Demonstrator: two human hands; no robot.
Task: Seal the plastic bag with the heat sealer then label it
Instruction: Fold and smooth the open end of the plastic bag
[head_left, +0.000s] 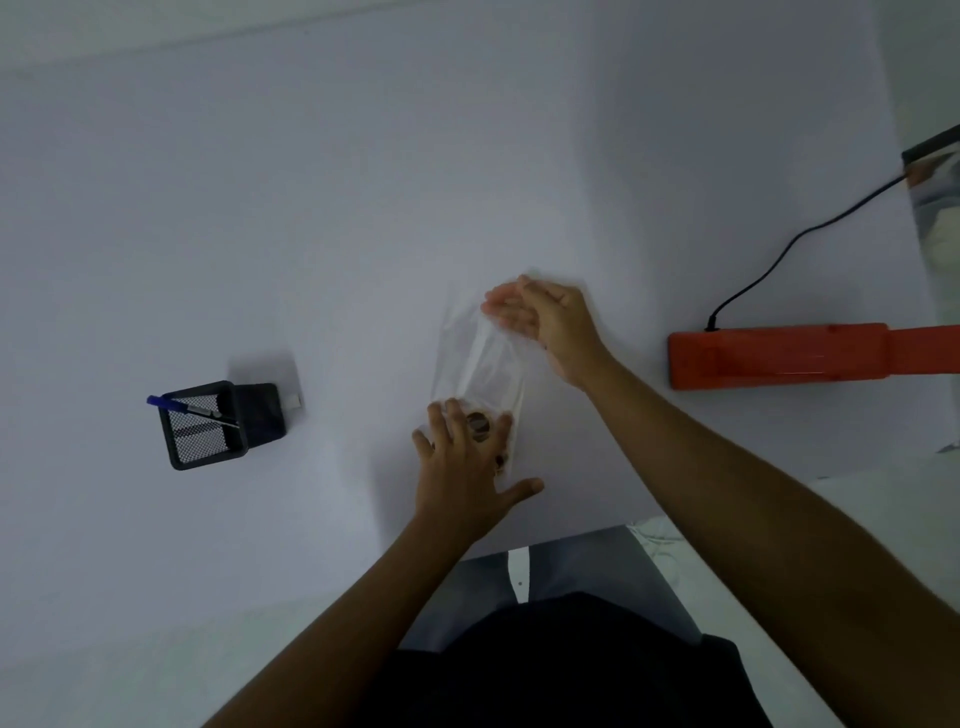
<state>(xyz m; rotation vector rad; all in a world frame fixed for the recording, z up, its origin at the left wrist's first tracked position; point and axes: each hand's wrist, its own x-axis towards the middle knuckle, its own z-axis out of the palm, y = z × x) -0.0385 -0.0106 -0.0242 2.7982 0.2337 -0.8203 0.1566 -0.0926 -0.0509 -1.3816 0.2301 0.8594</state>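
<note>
A clear plastic bag (478, 358) lies flat on the white table (363, 208), its mouth pointing away from me. Small brown round items (479, 423) sit in its near end. My left hand (467, 467) presses flat on that near end, fingers spread over the items. My right hand (545, 322) rests on the far end of the bag, fingers together and slightly blurred, palm facing left. The orange heat sealer (779, 356) lies to the right of the bag, apart from both hands, with a black cord (779, 254) running off to the back right.
A black mesh pen holder (208, 426) with a blue pen (176, 404) stands to the left, a small white piece (294, 400) behind it. The table's near edge runs just below my left hand. A shiny object (935, 208) sits at the far right edge.
</note>
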